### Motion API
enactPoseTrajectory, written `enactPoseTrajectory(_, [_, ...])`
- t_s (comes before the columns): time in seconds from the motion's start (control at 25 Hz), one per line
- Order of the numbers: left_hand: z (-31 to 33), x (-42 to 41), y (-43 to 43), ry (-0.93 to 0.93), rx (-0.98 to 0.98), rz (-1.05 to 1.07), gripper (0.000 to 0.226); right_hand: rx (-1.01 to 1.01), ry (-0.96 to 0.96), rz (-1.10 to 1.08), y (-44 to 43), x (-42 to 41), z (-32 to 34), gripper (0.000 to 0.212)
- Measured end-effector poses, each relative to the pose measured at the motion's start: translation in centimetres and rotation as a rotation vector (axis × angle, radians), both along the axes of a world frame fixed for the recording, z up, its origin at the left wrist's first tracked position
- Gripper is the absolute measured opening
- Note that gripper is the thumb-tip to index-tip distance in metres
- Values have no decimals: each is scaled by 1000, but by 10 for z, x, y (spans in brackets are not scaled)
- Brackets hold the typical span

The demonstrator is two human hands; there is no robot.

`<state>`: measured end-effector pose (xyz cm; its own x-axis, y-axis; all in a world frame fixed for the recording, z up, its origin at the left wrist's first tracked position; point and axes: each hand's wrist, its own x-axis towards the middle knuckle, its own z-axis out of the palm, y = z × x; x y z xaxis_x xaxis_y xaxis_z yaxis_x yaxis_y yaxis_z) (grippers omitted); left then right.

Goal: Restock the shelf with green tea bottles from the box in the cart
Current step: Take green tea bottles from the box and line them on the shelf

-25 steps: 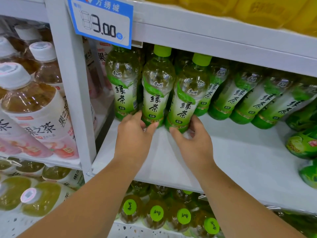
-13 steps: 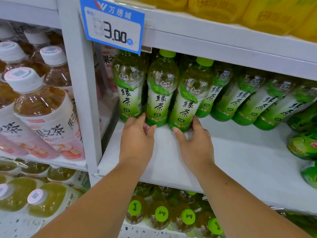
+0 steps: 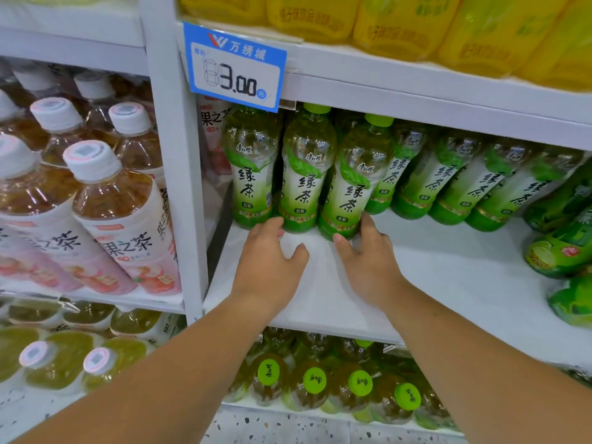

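**Green tea, white shelf — stock as seen**

Nearest: my two forearms, reaching in from below. My left hand rests on the white shelf, fingers loosely spread and gripping nothing; the fingertips lie at the foot of the two left-hand green tea bottles. My right hand is also open, palm down, thumb and fingers set either side of the base of the third green tea bottle, touching it without closing round it.

Next: the front row of three, standing upright and close together at the left end of the shelf — first bottle, second bottle, then the third. Each is clear plastic with pale yellow-green liquid, a lime-green cap, and a white-to-green label bearing a leaf and dark characters.

Behind and to the right: more green tea bottles of the same kind in a row.

Above: a blue-edged price tag reading 3.00, clipped to the upper shelf edge.
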<state>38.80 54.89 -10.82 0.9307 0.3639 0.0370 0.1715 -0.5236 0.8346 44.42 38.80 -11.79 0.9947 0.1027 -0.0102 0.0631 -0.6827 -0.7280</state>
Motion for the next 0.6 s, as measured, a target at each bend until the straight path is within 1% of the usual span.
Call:
enactPoseTrajectory(0.08, [10, -11, -1, 83, -30, -25, 57, 119, 28, 2, -3, -5, 9, 45])
enactPoseTrajectory(0.16, [21, -24, -2, 158, -129, -32, 53, 219, 70, -89, -6, -16, 24, 33])
enactPoseTrajectory(0.24, [33, -41, 1, 233, -207, -41, 50, 268, 146, -176, -9, -30, 41, 32])
enactPoseTrajectory(0.4, [62, -87, 5, 378, -265, -58, 48, 260, 319, -208, -17, -75, 68, 34])
enactPoseTrajectory(0.52, [92, -115, -2, 423, -300, -71, 47, 233, 397, -207, -26, -110, 92, 36])
enactPoseTrajectory(0.6, [111, -135, -8, 464, -283, -99, 47, 184, 444, -213, -36, -136, 112, 39])
